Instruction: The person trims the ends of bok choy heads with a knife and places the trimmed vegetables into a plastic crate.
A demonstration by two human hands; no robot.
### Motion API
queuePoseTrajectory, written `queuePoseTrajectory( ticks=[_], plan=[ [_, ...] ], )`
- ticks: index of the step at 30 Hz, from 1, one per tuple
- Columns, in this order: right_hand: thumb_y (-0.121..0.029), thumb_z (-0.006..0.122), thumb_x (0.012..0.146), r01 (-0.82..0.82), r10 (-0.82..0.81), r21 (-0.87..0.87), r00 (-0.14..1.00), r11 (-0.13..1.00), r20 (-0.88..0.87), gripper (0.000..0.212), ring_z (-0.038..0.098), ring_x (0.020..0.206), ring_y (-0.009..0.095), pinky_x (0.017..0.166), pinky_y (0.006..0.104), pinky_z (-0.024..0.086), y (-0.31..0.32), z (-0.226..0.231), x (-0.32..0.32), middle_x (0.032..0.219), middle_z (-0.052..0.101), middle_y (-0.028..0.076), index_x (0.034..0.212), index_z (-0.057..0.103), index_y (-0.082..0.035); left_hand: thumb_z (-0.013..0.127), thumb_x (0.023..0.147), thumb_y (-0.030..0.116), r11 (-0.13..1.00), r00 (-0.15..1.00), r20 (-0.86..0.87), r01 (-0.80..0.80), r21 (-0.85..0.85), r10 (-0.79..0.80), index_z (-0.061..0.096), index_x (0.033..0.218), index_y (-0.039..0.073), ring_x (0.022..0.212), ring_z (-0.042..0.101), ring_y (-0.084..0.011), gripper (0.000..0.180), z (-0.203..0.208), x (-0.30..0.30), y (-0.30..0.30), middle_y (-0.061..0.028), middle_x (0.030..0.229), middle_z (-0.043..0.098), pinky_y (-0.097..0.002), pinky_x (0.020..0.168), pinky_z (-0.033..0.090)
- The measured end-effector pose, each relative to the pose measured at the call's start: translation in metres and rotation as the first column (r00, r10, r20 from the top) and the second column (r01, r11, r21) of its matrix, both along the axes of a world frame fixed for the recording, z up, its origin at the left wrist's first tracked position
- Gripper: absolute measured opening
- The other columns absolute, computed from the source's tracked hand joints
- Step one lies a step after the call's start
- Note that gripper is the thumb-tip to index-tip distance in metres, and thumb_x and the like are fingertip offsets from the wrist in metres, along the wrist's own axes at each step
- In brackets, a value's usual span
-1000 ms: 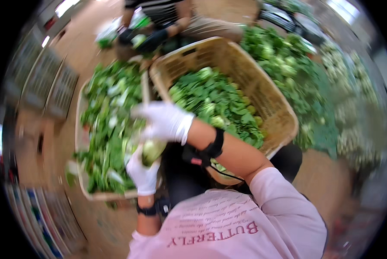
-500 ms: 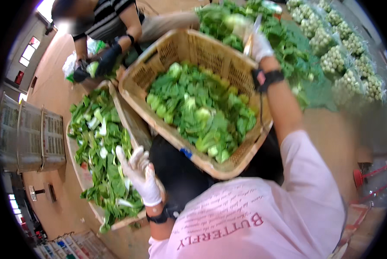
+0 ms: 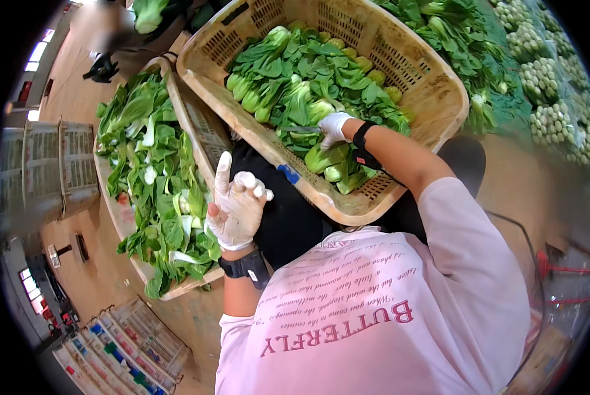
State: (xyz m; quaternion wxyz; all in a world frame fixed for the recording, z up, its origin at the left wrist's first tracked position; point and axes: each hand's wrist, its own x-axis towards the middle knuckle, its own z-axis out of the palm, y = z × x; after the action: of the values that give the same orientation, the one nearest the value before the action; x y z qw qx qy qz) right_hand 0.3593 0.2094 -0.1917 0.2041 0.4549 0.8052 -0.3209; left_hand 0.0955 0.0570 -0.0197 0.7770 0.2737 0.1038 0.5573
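Note:
My right hand [image 3: 334, 129], in a white glove, is closed inside the tan plastic crate [image 3: 433, 82] in front of me. A knife [image 3: 300, 130] sticks out of its grip to the left, its handle hidden by the fingers. Under and around this hand lie heads of bok choy [image 3: 275, 76], packed leaf over stem. My left hand [image 3: 239, 209], gloved in white, is raised palm up beside the crate, empty, with the index finger stretched out and the others loosely bent.
To the left, a second crate [image 3: 120, 227] holds loose bok choy leaves [image 3: 166, 178]. A leafy heap [image 3: 443, 33] and bagged pale-stemmed bundles [image 3: 538, 72] lie at the far right. A co-worker's dark glove [image 3: 101, 68] shows at the upper left, stacked crates [image 3: 45, 168] below it.
My right hand has come from the leafy heap at the far right down into the crate, with the knife. My left hand has risen slightly. The view has shifted.

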Motion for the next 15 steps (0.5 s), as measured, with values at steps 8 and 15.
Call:
queuePoseTrajectory(
  ticks=[8, 15],
  plan=[
    [-0.039, 0.076, 0.066, -0.091, 0.087, 0.066, 0.995, 0.994, 0.052, 0.044, 0.063, 0.087, 0.031, 0.071, 0.0424, 0.049, -0.005, 0.007, 0.007, 0.09, 0.066, 0.009, 0.098, 0.062, -0.011, 0.062, 0.085, 0.043, 1.0, 0.99, 0.139, 0.013, 0.006, -0.014, 0.023, 0.147, 0.012, 0.098, 0.054, -0.0249, 0.079, -0.009, -0.002, 0.001, -0.0133, 0.115, 0.056, -0.0427, 0.087, 0.045],
    [-0.029, 0.07, 0.069, 0.068, -0.05, 0.236, 0.995, 0.969, -0.082, 0.029, 0.061, 0.079, 0.035, 0.067, 0.0439, 0.048, -0.018, 0.073, 0.028, 0.08, 0.063, 0.013, 0.087, 0.059, -0.009, 0.062, 0.085, 0.043, 1.0, 0.994, 0.106, 0.01, 0.006, -0.011, 0.022, 0.147, 0.014, 0.108, 0.051, -0.0248, 0.079, -0.009, -0.004, -0.001, -0.0125, 0.122, 0.052, -0.0427, 0.09, 0.044]
  ],
)
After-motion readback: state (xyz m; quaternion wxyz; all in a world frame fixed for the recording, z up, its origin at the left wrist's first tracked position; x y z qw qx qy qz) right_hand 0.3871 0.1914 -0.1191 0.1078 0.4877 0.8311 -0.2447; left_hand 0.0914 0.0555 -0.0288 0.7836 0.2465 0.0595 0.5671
